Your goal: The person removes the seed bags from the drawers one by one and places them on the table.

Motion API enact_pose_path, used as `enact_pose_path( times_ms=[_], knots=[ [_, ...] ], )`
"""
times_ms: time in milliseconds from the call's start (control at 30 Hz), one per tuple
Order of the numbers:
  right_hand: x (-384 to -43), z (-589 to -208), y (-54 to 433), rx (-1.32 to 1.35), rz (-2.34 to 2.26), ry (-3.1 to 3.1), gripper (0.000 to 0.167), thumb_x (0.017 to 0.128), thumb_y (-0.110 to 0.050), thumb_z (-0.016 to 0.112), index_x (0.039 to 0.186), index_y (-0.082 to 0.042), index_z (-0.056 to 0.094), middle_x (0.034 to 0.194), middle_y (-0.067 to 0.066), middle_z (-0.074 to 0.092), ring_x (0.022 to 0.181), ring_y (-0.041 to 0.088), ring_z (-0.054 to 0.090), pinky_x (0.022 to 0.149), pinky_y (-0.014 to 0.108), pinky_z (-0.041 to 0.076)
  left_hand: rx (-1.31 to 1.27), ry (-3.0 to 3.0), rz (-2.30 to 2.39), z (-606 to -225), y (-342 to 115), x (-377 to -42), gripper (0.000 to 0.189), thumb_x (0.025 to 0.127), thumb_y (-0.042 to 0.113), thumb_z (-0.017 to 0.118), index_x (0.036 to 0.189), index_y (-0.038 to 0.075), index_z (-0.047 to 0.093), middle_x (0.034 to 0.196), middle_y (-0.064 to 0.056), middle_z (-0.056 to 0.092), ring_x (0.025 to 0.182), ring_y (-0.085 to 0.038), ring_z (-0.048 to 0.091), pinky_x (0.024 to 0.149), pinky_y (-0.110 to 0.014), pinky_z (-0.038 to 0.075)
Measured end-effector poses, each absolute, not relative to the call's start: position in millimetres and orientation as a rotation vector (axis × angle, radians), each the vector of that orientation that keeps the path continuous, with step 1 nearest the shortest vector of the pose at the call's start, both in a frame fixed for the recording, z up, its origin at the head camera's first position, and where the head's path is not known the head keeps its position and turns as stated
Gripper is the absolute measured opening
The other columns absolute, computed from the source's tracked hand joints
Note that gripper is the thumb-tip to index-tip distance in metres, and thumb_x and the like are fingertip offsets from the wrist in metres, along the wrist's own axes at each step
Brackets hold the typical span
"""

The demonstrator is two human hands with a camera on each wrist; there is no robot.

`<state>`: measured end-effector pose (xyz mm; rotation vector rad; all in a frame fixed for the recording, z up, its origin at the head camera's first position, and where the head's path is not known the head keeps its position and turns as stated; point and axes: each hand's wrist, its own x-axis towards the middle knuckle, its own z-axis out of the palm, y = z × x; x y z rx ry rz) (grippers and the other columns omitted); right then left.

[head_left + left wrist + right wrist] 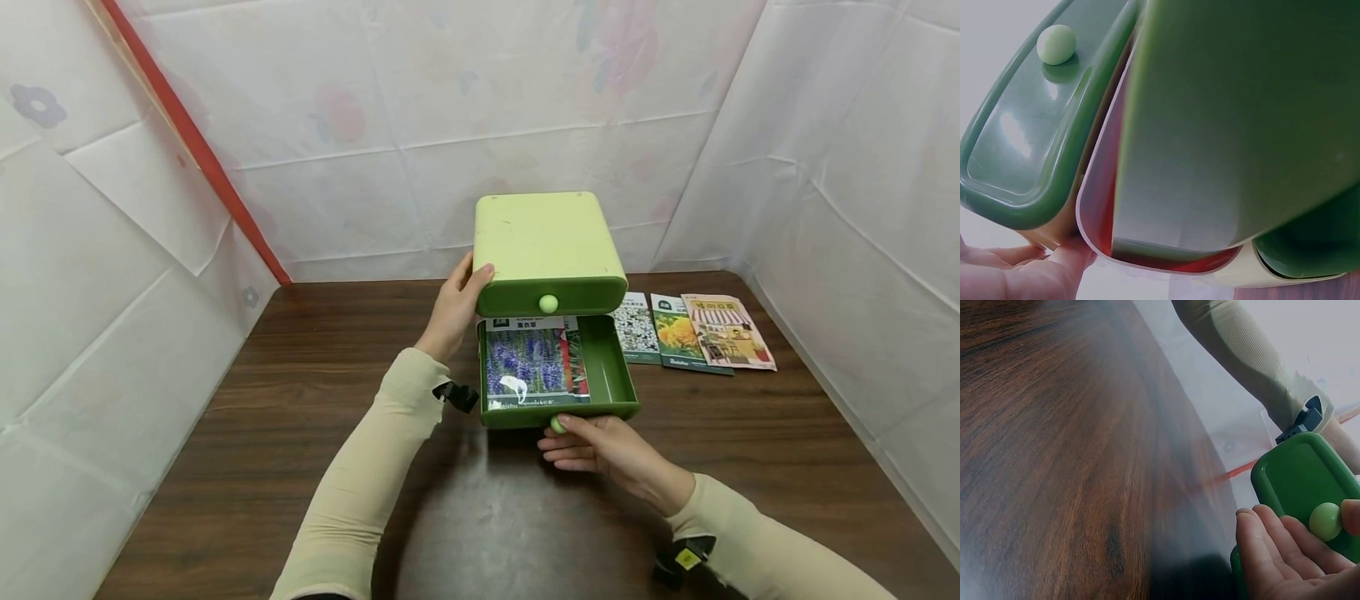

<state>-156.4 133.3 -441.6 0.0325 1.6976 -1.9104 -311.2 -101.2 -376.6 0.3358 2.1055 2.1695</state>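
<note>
A light-green drawer cabinet [547, 237] stands toward the back of the table, its top drawer front [1016, 137] closed. Below that a dark-green drawer [611, 367] is pulled out. Inside it, on the left, lie seed packets [525, 362], the top one picturing purple flowers. My left hand [450, 308] grips the cabinet's left side, thumb at the upper front corner. With thumb and index finger, my right hand [611, 454] pinches the round knob [1325, 522] of the pulled-out drawer; its other fingers extend below the knob.
To the right of the cabinet, several more seed packets [731, 332] overlap on the dark wooden table [337, 375]. White patterned sheeting [420, 125] hangs behind and at both sides. A red strip [195, 142] runs down the left back corner.
</note>
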Motion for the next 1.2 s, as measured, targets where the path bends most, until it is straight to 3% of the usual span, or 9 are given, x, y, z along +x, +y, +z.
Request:
enact_pose_path(
  times_ms=[167, 367, 500, 633, 767, 933, 1133, 1200],
  knots=[
    [-154.1, -438.4, 134.7, 0.011, -1.787, 1.736, 0.063, 0.1, -0.042, 0.055, 0.126, 0.015, 0.057, 0.11, 0.018, 0.072, 0.095, 0.021, 0.073, 0.089, 0.039, 0.057, 0.345, 2.105, 2.164, -377.6, -101.0, -311.3, 0.072, 0.097, 0.052, 0.054, 0.157, 0.033, 0.02, 0.158, 0.003, 0.033, 0.124, -0.025, 0.053, 0.101, -0.05, 0.048],
    [-152.7, -423.9, 138.6, -0.207, -1.658, 1.781, 0.045, 0.101, -0.027, 0.056, 0.112, 0.016, 0.064, 0.097, 0.015, 0.075, 0.084, 0.016, 0.074, 0.08, 0.038, 0.06, 0.348, 2.092, 2.168, -376.3, -101.5, -309.2, 0.07, 0.097, 0.052, 0.053, 0.157, 0.034, 0.019, 0.159, 0.003, 0.031, 0.124, -0.026, 0.053, 0.101, -0.05, 0.048],
    [-158.7, -407.4, 142.5, -0.392, -1.657, 1.845, 0.041, 0.101, -0.018, 0.055, 0.108, 0.022, 0.06, 0.094, 0.016, 0.075, 0.081, 0.015, 0.073, 0.077, 0.038, 0.06, 0.349, 2.095, 2.168, -375.7, -101.5, -308.8, 0.07, 0.098, 0.051, 0.053, 0.157, 0.034, 0.02, 0.159, 0.003, 0.031, 0.125, -0.025, 0.053, 0.102, -0.05, 0.048],
    [-166.6, -386.5, 147.1, -0.472, -1.691, 1.94, 0.039, 0.101, -0.016, 0.054, 0.106, 0.023, 0.059, 0.09, 0.007, 0.075, 0.08, 0.014, 0.072, 0.074, 0.035, 0.06, 0.341, 2.095, 2.167, -376.2, -101.5, -309.6, 0.07, 0.098, 0.051, 0.053, 0.157, 0.034, 0.02, 0.158, 0.003, 0.032, 0.124, -0.025, 0.054, 0.101, -0.05, 0.049],
    [-174.4, -367.1, 151.1, -0.459, -1.699, 2.093, 0.037, 0.101, -0.019, 0.055, 0.106, 0.017, 0.061, 0.089, 0.004, 0.073, 0.08, 0.016, 0.071, 0.076, 0.037, 0.06, 0.341, 2.099, 2.163, -376.3, -101.5, -310.4, 0.069, 0.098, 0.051, 0.053, 0.156, 0.035, 0.02, 0.158, 0.003, 0.032, 0.123, -0.027, 0.054, 0.101, -0.05, 0.049],
    [-184.7, -352.9, 152.9, -0.439, -1.659, 2.34, 0.034, 0.102, -0.026, 0.055, 0.107, 0.006, 0.065, 0.098, 0.014, 0.072, 0.083, 0.022, 0.07, 0.078, 0.041, 0.059, 0.352, 2.112, 2.158, -377.0, -101.7, -311.1, 0.068, 0.098, 0.051, 0.052, 0.156, 0.034, 0.02, 0.158, 0.003, 0.032, 0.125, -0.026, 0.053, 0.102, -0.05, 0.048],
    [-196.2, -353.4, 148.1, -0.54, -1.518, 2.644, 0.026, 0.101, -0.025, 0.056, 0.112, -0.005, 0.068, 0.104, 0.015, 0.07, 0.08, 0.011, 0.066, 0.074, 0.03, 0.056, 0.347, 2.097, 2.162, -377.4, -101.9, -311.5, 0.068, 0.098, 0.051, 0.052, 0.156, 0.035, 0.02, 0.158, 0.003, 0.032, 0.124, -0.026, 0.054, 0.102, -0.05, 0.048],
    [-198.9, -356.4, 145.8, -0.6, -1.466, 2.688, 0.024, 0.101, -0.024, 0.056, 0.114, -0.007, 0.067, 0.098, 0.015, 0.071, 0.077, 0.015, 0.067, 0.071, 0.029, 0.055, 0.342, 2.096, 2.163, -377.5, -101.7, -311.2, 0.068, 0.098, 0.051, 0.052, 0.156, 0.036, 0.02, 0.158, 0.003, 0.033, 0.122, -0.026, 0.055, 0.101, -0.05, 0.049]
  ],
)
